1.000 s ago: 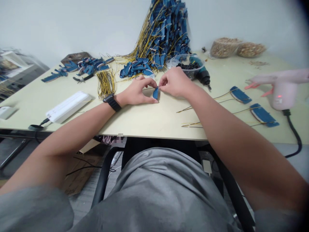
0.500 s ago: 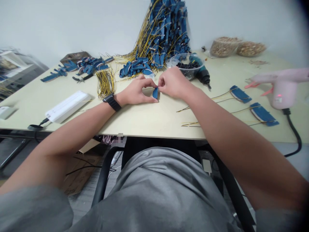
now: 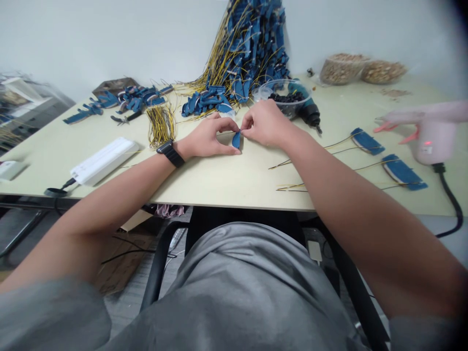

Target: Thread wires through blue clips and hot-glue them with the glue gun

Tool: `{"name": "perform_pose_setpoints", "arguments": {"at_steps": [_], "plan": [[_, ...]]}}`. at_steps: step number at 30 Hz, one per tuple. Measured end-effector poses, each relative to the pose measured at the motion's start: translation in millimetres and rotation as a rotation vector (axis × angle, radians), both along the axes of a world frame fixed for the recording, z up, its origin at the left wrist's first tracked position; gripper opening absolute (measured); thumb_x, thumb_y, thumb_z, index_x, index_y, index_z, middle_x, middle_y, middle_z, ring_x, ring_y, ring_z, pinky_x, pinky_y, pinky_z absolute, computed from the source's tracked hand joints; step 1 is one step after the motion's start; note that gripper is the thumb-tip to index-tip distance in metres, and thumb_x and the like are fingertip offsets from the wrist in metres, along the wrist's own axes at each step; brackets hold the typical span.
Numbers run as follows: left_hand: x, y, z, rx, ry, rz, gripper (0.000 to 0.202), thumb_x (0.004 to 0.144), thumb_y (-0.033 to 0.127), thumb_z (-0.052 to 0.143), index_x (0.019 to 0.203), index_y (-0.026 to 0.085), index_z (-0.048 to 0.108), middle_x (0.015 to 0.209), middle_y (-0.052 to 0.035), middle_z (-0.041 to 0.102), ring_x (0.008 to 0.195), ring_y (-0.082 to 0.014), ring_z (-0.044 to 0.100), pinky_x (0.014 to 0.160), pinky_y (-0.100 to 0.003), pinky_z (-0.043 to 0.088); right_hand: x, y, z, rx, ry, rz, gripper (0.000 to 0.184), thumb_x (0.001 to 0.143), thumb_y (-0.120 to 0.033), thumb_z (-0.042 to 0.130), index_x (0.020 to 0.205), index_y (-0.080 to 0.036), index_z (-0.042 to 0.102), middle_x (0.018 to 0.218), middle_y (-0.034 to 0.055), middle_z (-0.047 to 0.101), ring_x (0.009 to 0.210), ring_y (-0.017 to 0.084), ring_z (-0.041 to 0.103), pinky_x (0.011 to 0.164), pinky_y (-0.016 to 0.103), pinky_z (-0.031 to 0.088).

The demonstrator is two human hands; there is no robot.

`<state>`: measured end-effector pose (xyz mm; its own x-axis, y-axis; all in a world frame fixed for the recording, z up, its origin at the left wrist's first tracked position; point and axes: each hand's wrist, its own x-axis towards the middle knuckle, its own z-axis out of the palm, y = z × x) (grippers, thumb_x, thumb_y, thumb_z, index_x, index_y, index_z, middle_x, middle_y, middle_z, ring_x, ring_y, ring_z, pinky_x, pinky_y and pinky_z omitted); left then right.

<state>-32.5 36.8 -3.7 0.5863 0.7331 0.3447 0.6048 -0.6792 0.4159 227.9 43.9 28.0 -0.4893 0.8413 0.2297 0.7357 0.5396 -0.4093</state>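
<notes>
My left hand (image 3: 209, 136) grips a small curved blue piece (image 3: 236, 140) between thumb and forefinger, holding it on edge just over the table. At the upper end of that piece, the fingertips of my right hand (image 3: 263, 124) are pinched together. Whatever lies in that pinch is too small and covered to make out. Two similar blue pieces, one farther back (image 3: 367, 141) and one nearer (image 3: 404, 171), lie right of my right forearm with yellow and black wires attached.
A bundle of yellow and black wires (image 3: 161, 127) lies beyond my left wrist, with pliers (image 3: 126, 118) nearby. Behind are a tall heap of wired blue pieces (image 3: 252, 44), a tub of black parts (image 3: 288, 100) and a power drill (image 3: 310, 114). A pink glue gun (image 3: 433, 131) stands right; a white power box (image 3: 104, 161) lies left.
Both hands keep the same hold on the blue piece, almost unmoved. The view has shifted very slightly.
</notes>
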Motion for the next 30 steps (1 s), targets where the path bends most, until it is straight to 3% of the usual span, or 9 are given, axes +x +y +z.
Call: {"name": "perform_pose_setpoints", "arguments": {"at_steps": [11,18,23,30], "plan": [[-1,1,-0.8,-0.005,-0.015,-0.006,0.101,0.073,0.112,0.1,0.131,0.03,0.09,0.131,-0.0135,0.094,0.127,-0.0419,0.078,0.12,-0.064,0.06,3,2,-1.6,0.052,-0.045,0.016,0.016,0.101,-0.019,0.087,0.101,-0.03,0.098,0.105,0.0127,0.095,0.117,0.043,0.088,0.122,0.06,0.069],[-1,1,-1.0,0.001,-0.003,-0.007,0.098,0.075,0.11,0.1,0.13,0.029,0.09,0.13,-0.0141,0.094,0.126,-0.0415,0.079,0.118,-0.062,0.061,-2,-7,3.5,0.04,-0.054,0.01,0.012,0.103,-0.011,0.09,0.096,-0.019,0.095,0.107,0.0194,0.094,0.114,0.041,0.088,0.121,0.058,0.067],[-1,0,-0.8,0.01,-0.003,-0.006,0.101,0.075,0.114,0.096,0.129,0.029,0.09,0.132,-0.0152,0.094,0.127,-0.0419,0.079,0.113,-0.059,0.063,-4,-7,2.3,0.046,-0.089,0.014,0.008,0.103,-0.019,0.09,0.105,-0.022,0.096,0.1,0.0154,0.092,0.112,0.043,0.087,0.118,0.06,0.069],[0,-4,1.9,0.001,-0.005,-0.019,0.096,0.079,0.107,0.098,0.135,0.03,0.091,0.135,-0.0137,0.095,0.129,-0.041,0.08,0.115,-0.058,0.062,-4,-7,0.8,0.048,-0.114,0.019,0.009,0.105,-0.021,0.085,0.106,-0.024,0.094,0.095,0.0131,0.086,0.111,0.04,0.083,0.114,0.055,0.066]]}}
